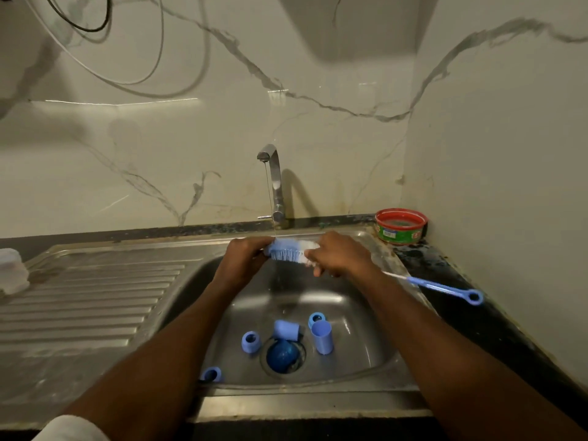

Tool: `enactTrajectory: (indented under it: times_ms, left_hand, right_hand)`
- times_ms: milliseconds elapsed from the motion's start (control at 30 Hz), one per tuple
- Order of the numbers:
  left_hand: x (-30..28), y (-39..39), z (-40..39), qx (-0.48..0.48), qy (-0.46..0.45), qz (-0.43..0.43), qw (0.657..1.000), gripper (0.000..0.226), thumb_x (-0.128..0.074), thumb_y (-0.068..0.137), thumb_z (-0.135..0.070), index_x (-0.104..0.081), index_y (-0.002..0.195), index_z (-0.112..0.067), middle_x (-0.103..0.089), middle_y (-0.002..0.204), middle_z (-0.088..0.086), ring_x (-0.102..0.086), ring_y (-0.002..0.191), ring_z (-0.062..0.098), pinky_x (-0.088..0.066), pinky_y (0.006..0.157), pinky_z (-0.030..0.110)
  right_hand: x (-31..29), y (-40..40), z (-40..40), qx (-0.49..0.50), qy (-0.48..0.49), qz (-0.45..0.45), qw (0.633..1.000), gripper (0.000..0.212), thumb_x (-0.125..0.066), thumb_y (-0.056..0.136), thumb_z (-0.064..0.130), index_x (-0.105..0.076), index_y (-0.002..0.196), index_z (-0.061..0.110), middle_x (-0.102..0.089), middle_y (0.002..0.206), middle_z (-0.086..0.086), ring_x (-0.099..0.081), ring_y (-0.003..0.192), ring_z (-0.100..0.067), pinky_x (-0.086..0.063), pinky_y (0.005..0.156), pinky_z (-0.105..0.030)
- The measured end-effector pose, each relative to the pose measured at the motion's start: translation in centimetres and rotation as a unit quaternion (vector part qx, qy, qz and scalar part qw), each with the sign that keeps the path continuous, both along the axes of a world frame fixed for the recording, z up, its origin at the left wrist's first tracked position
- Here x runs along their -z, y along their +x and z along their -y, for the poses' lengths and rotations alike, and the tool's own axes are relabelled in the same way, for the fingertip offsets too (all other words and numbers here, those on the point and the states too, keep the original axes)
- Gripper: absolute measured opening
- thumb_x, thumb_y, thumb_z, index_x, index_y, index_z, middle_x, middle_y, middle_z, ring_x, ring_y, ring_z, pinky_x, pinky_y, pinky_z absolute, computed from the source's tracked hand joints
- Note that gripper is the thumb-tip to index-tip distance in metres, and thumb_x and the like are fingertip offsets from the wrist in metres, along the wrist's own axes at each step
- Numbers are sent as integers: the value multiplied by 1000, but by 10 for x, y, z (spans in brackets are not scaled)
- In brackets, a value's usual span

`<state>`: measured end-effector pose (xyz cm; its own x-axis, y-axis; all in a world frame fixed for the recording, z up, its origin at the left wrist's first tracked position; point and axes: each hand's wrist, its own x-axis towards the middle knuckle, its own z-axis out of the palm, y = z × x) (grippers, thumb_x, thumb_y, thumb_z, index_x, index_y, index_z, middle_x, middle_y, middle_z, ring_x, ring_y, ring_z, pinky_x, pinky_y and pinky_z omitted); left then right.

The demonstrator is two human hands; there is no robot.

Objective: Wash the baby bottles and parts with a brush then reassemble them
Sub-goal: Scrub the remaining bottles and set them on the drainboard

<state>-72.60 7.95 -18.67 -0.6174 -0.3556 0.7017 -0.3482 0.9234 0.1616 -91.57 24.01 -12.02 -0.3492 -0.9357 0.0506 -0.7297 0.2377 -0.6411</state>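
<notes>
On the far left a white cloth-like bundle (12, 271) sits at the edge of the ribbed steel draining board (89, 300); what it is cannot be told. Over the stainless steel sink (359, 361) the left hand (245, 256) curls round the tip of the blue-and-white bristled bottle brush (291, 252), and the right hand (337, 254) grips its other end, under a thin stream from the chrome tap (273, 183). The brush's blue looped wire handle (445, 289) sticks out rightward over the dark table (471, 281).

The wet bristles will likely be soft and springy, the thin handle bendy, so hold close to the head. Down in the basin lie small blue plastic bottle rings (250, 342), a blue cap (286, 329) and an upright blue cup (322, 337) around the drain: probably light, stiff and slippery when soapy, best pinched by their rims. A red-rimmed green soap tub (400, 226) stands at the far right corner.
</notes>
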Motion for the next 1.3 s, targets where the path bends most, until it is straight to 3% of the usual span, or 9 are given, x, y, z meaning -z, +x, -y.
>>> enactTrajectory:
  times_ms: [100,267,467,633,800,967,1100,1200,1300]
  left_hand:
    - [8,-4,-1,-17,-2,16,1000,32,-75,90,-14,-70,122,-14,-75,113,6,-71,102,19,-56,89,31]
    - [13,-17,-1,-50,56,39,996,33,-69,95,-21,-65,125,-11,-65,122,9,-58,108,21,-49,93,38]
    - [18,-13,7,-72,80,75,991,19,-76,89,-24,-72,106,-16,-68,99,3,-58,86,15,-52,80,37]
    - [6,-14,5,-98,28,-10,995,21,-79,85,-22,-77,106,-19,-74,96,0,-64,85,14,-53,77,32]
    - [14,-16,3,-117,-77,71,988,35,-79,86,-28,-70,118,-18,-68,109,7,-62,98,21,-53,79,32]
    - [7,-27,-2,-91,14,98,991,32,-74,92,-25,-68,122,-15,-70,115,7,-65,104,21,-52,90,31]
    - [10,-24,-1,-68,87,137,984,33,-68,96,-23,-64,127,-14,-69,123,6,-64,111,18,-47,97,26]
    - [7,-17,1,-77,95,107,987,29,-68,96,-27,-69,123,-16,-73,115,6,-66,104,18,-46,90,24]
    - [2,-12,0,-74,76,45,993,26,-69,95,-26,-72,120,-20,-74,111,3,-67,102,16,-51,93,30]
  right_hand:
    - [-10,2,-10,28,82,312,946,20,-55,103,18,-63,112,1,-62,45,5,-49,32,-2,-32,34,-14]
    - [18,-4,1,21,-47,-240,969,54,-66,88,57,-57,124,18,-69,111,-4,-66,98,-27,-45,75,-34]
    - [22,9,5,-40,-93,-469,878,45,-69,93,27,-53,134,19,-59,126,-8,-65,102,-28,-44,74,-34]
    - [16,18,7,24,-48,-404,913,22,-62,97,34,-68,112,20,-68,99,-3,-65,87,-21,-41,68,-31]
    - [-1,1,8,14,75,96,993,27,-54,103,33,-66,109,9,-67,72,-1,-55,53,-11,-43,49,-23]
    - [17,-13,1,-24,-74,-363,929,54,-62,86,67,-53,126,31,-68,113,3,-63,95,-19,-48,78,-35]
    - [27,-9,6,-85,-96,-515,848,52,-74,85,35,-48,130,31,-62,121,1,-64,94,-22,-49,69,-34]
    - [28,-5,11,-51,-89,-548,830,29,-65,92,40,-56,119,34,-69,107,3,-67,89,-21,-40,62,-31]
    - [26,3,10,-4,-60,-392,918,27,-52,98,51,-67,103,30,-73,85,5,-66,79,-15,-49,68,-32]
